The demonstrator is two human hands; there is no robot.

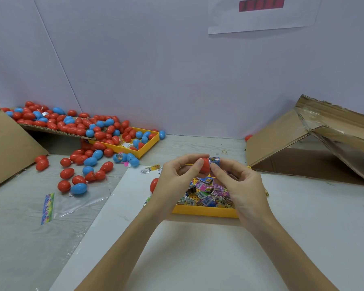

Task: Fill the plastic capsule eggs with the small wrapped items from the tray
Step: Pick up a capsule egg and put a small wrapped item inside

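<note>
My left hand (pixel 177 175) grips a red capsule egg half (pixel 206 165) above the yellow tray (pixel 204 212). My right hand (pixel 240 183) pinches a small wrapped item (pixel 215 160) at the open mouth of that half, partly inside it. The tray below holds several small wrapped items (pixel 208 192) in pink, blue and yellow wrappers; my hands hide part of it. Another red egg (pixel 154 184) lies just left of my left wrist.
Several red and blue eggs (pixel 80 131) spill from a cardboard flap and a second yellow tray (pixel 143 148) at the back left. A clear plastic bag (pixel 72 204) lies at left. An opened cardboard box (pixel 315 143) stands at right. Loose wrapped items (pixel 149 169) lie behind the tray.
</note>
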